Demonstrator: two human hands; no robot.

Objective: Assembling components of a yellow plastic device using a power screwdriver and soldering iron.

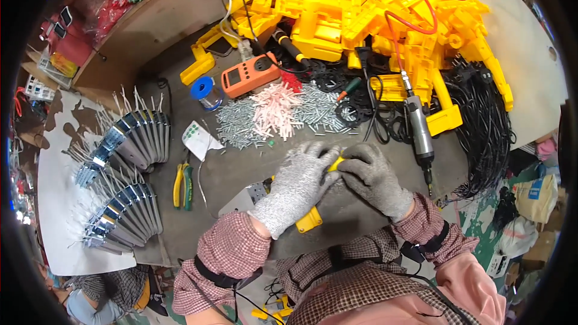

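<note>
Both my hands wear grey knit gloves and meet over the near middle of the table. My left hand (301,183) lies over a yellow plastic housing (310,221) and is closed on it, covering most of it. My right hand (374,179) pinches the housing's far end, where a bit of yellow shows between the fingers. A grey metal panel (241,200) with holes at one edge pokes out beside my left wrist. Beyond the hands lie a heap of screws (241,123) and a pile of short pale pink tubes (277,111).
Yellow housings (361,9) fill the back. On the right are a power screwdriver (418,129) with a red air hose and black cables (481,126). An orange meter (250,75), solder spool (206,92), pliers (183,185) and stacked grey wired modules (129,210) stand left.
</note>
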